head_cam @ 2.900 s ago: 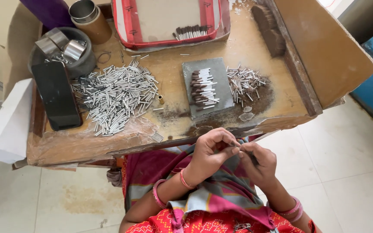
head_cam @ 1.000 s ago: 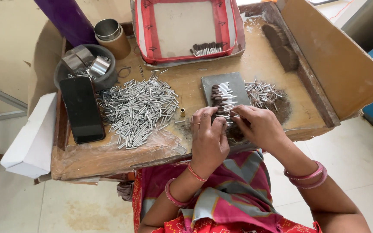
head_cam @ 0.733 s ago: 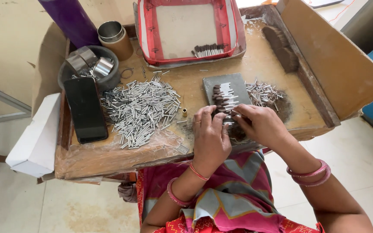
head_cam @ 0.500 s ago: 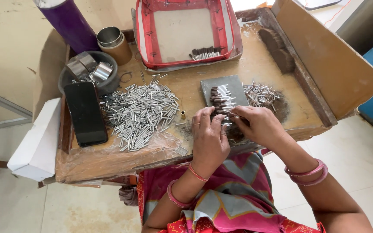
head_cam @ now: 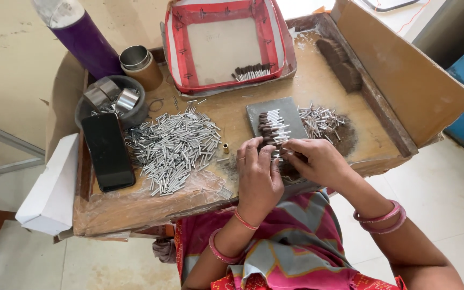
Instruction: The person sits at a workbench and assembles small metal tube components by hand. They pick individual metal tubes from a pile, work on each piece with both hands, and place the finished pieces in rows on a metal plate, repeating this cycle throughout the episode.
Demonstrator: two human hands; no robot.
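My left hand (head_cam: 258, 180) and my right hand (head_cam: 318, 161) meet at the near edge of a grey slab (head_cam: 292, 111) on the wooden work table (head_cam: 135, 201). Between the fingertips of both hands sits a small silver tube with a brown end. On the slab lies a row of brown-tipped tubes (head_cam: 273, 128). A big heap of plain silver tubes (head_cam: 173, 147) spreads to the left of my left hand. A smaller heap of tubes (head_cam: 320, 119) lies on dark powder to the right of the slab.
A black phone (head_cam: 107, 151) lies at the left. Behind it are a dark bowl (head_cam: 135, 115) with metal pieces, a metal cup (head_cam: 138, 62) and a purple bottle (head_cam: 84, 40). A red-rimmed tray (head_cam: 181, 53) holds finished tubes. A cardboard wall (head_cam: 404, 75) stands at the right.
Both hands came up from my lap to the grey slab on the table. Over the last second they stay there, fingers working at the row of tubes.
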